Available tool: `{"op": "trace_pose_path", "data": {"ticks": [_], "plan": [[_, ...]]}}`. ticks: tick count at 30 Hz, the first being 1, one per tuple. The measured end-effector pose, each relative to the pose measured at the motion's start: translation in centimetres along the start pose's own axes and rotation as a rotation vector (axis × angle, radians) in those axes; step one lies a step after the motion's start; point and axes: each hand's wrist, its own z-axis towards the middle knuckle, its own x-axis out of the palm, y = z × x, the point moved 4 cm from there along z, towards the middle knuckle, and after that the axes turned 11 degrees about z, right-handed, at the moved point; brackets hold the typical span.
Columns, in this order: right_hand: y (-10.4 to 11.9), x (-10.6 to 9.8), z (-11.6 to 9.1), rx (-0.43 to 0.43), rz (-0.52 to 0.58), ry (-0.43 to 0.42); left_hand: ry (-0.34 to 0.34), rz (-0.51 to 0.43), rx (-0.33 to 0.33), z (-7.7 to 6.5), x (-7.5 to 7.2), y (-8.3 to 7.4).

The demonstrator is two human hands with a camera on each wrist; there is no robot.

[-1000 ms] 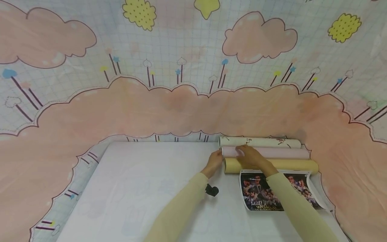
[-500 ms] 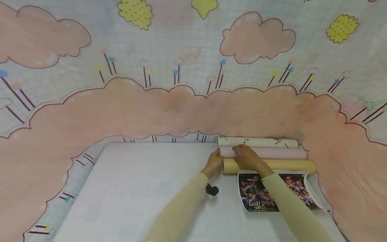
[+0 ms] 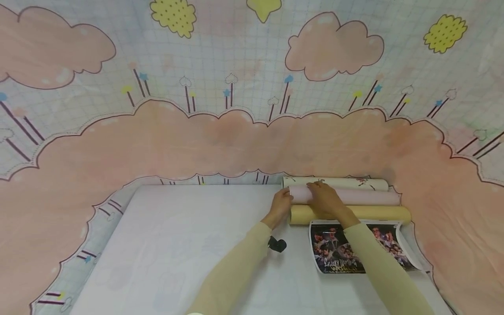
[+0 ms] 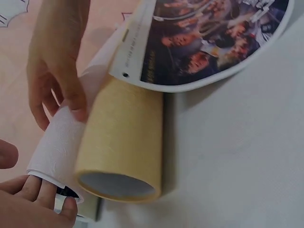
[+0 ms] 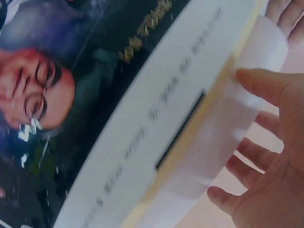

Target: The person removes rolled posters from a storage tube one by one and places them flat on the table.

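Stretching from the left hand (image 3: 280,204) rightward past the right hand (image 3: 327,200), a faintly textured, hollow pale pink roll (image 3: 370,197) runs crosswise, one open end facing left. The left hand's fingers hook into that end; the right's thumb and fingers curl loosely around the roll. A white surface (image 3: 189,236) spreads below both hands, cloud-printed cloth (image 3: 236,140) beyond.

From where I stand the light is soft and rather dim, a greyish evenness over the white surface (image 3: 165,236), with faint shadows beside the sleeves (image 3: 232,267). Towards the head view's edges, the patterned backdrop (image 3: 252,140) looks stretched. The left wrist view is duller — a soft shadow hugs the yellow tube (image 4: 124,128). Up close, the right wrist view blurs — poster (image 5: 104,85) lettering smeared, white glints on its gloss, pale roll (image 5: 213,142) washed out.
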Motion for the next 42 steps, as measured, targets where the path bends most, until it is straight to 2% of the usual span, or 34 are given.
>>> {"op": "trace_pose_path", "data": {"ticks": [4, 12, 16, 19, 23, 31, 36, 42], "plan": [[-1.3, -1.0, -0.3, 0.036, -0.017, -0.009, 0.026, -0.036, 0.024, -0.2, 0.0, -1.3], [-4.8, -3.0, -1.9, 0.13, 0.011, 0.013, 0.07, -0.02, 0.07, -1.2, 0.1, -4.1], [-5.7, -3.7, -2.8, 0.138, 0.021, 0.017, 0.1, -0.022, 0.081, -1.7, 0.4, -4.7], [-5.6, -3.9, -3.0, 0.114, 0.008, 0.017, 0.085, 0.012, 0.101, -1.8, 0.3, -4.8], [-5.3, -4.1, -2.9, 0.131, -0.027, 0.03, 0.062, 0.032, 0.129, -1.8, 0.0, -4.9], [-3.8, -5.6, -2.4, 0.143, -0.043, 0.037, 0.027, 0.037, 0.206, -2.0, -1.5, -5.7], [-2.7, -6.5, -2.8, 0.156, -0.064, 0.041, 0.036, 0.05, 0.191, -2.3, -2.2, -5.8], [-1.1, -7.1, -4.2, 0.131, -0.105, 0.022, 0.028, 0.085, 0.186, -3.4, -3.4, -5.4]]}}
